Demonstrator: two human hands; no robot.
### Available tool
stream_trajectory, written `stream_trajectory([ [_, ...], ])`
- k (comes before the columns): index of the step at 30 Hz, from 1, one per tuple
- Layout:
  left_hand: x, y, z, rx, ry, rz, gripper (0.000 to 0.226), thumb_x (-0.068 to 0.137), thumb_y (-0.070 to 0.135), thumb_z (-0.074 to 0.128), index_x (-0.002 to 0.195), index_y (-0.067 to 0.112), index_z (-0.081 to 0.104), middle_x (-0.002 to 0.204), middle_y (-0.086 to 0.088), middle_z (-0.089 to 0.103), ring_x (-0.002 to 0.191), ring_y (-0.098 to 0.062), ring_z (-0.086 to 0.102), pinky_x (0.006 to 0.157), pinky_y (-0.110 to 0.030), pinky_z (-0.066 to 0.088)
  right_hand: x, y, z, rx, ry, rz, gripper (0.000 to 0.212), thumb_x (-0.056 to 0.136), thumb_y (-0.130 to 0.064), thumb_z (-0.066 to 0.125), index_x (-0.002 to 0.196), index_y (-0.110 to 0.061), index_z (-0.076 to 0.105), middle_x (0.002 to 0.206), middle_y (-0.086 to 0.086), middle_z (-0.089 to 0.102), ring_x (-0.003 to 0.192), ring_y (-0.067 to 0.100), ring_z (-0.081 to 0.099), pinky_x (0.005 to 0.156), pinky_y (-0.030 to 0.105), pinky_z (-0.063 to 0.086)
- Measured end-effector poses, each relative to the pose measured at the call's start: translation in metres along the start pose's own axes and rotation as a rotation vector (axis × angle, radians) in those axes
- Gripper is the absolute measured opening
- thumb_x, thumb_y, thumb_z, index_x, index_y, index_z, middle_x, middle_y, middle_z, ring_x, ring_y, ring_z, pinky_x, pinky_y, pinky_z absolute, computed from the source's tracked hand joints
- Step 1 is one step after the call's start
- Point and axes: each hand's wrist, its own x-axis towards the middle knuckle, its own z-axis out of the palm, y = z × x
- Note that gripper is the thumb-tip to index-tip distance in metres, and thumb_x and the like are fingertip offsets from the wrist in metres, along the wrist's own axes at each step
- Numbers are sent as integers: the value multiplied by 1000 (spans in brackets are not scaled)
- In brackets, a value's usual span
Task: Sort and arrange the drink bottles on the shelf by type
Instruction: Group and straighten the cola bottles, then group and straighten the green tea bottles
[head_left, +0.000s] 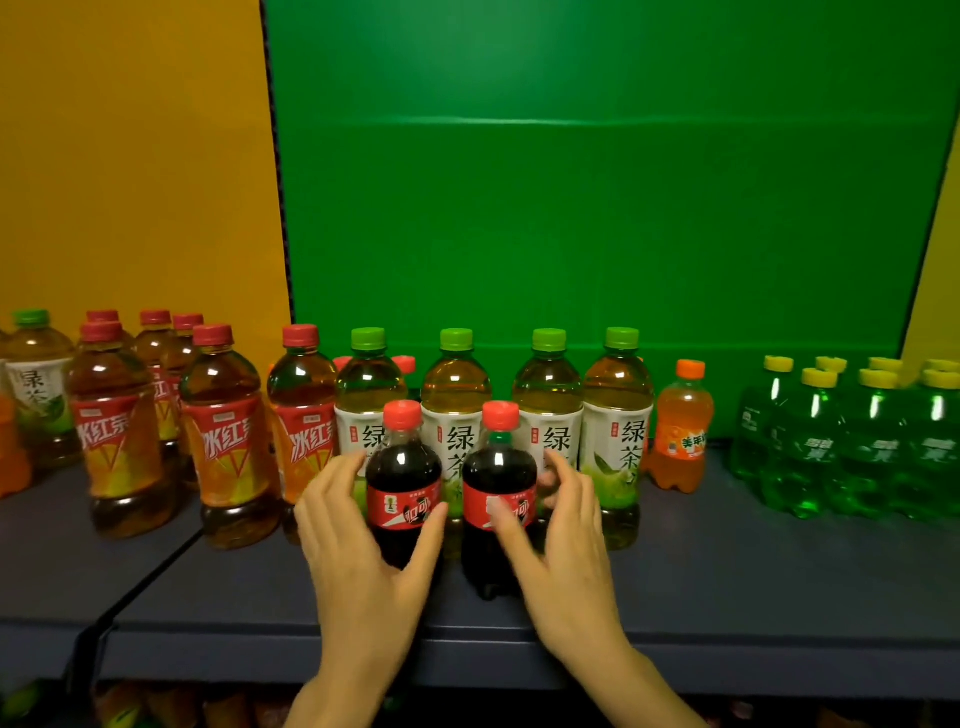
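Two small cola bottles with red caps stand side by side near the front of the dark shelf (737, 577). My left hand (358, 551) wraps around the left cola bottle (402, 467), fingers on its left side and thumb on its right. My right hand (566, 551) holds the right cola bottle (498, 467), thumb across the label and fingers behind it. Right behind them stands a row of several green tea bottles (618, 415) with green caps.
Several iced red tea bottles (223, 436) crowd the left, with one green tea bottle (36, 384) among them at the far left. One orange soda bottle (681, 431) stands right of the tea row. Several green soda bottles (872, 447) fill the right end.
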Motion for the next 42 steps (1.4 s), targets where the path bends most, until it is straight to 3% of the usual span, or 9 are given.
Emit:
stream_trajectory([
  [3, -4, 27, -1, -80, -33, 284, 45, 78, 31, 59, 116, 9, 48, 119, -3, 46, 116, -12, 41, 104, -16, 29, 14, 7, -21, 98, 163, -48, 50, 79, -62, 33, 123, -37, 33, 110, -32, 35, 107, -9, 38, 92, 9, 32],
  [6, -9, 56, 11, -170, -216, 368, 38, 81, 30, 57, 114, 15, 48, 120, 5, 45, 116, -5, 42, 103, -11, 31, 34, 23, -42, 145, 340, -80, 46, 82, -45, 47, 122, -24, 39, 113, -15, 40, 111, -1, 40, 98, 11, 30],
  [12, 12, 100, 57, -325, -314, 115, 60, 84, 35, 46, 137, 17, 25, 146, 1, 26, 136, -3, 19, 107, -2, 9, 68, 54, -47, 206, 129, 133, 91, 68, -31, 77, 139, -17, 22, 138, 6, 40, 125, 20, 43, 103, 34, 38],
  [16, 29, 120, 83, -235, -260, 38, 81, 76, 42, 36, 145, 6, 11, 156, -8, 5, 145, -18, 2, 119, -30, 7, 72, 61, -47, 311, 60, 231, 72, 78, -15, 69, 138, -10, 29, 130, 7, 50, 113, 16, 49, 87, 23, 36],
  [20, 47, 130, 101, -157, -196, -111, 85, 82, 24, 58, 145, 1, 5, 156, -15, -1, 146, -24, -6, 120, -38, 2, 72, 72, -51, 273, 86, 239, 58, 79, -14, 69, 129, -10, 40, 125, 10, 54, 113, 22, 52, 86, 26, 39],
  [23, 55, 132, 111, -144, -194, -251, 89, 83, 25, 61, 144, 0, 2, 156, -17, 1, 146, -27, -4, 119, -34, 1, 67, 74, -60, 303, 87, 240, 56, 75, -17, 74, 120, -21, 41, 120, 8, 56, 110, 21, 55, 87, 30, 45],
  [28, 56, 133, 121, -60, -204, -399, 86, 82, 23, 63, 145, 5, 7, 155, -9, 13, 145, -23, 5, 115, -36, 14, 57, 75, -79, 288, 100, 227, 55, 75, -17, 74, 117, -26, 39, 113, -1, 56, 97, 5, 56, 76, 11, 45],
  [34, 44, 128, 128, -64, -113, -257, 79, 66, 11, 71, 136, 10, 33, 136, -8, 41, 128, -27, 35, 105, -39, 30, 46, 84, -99, 250, 140, 242, 66, 72, -28, 76, 127, -22, 39, 123, 3, 55, 109, 16, 56, 95, 40, 48],
  [42, 25, 129, 128, -368, -177, -246, 71, 70, 25, 74, 132, 14, 39, 122, -4, 49, 108, -14, 47, 91, -28, 38, 32, 85, -121, 302, 175, 223, 59, 75, -21, 72, 121, -29, 37, 105, -10, 58, 95, 0, 56, 76, 18, 45],
])
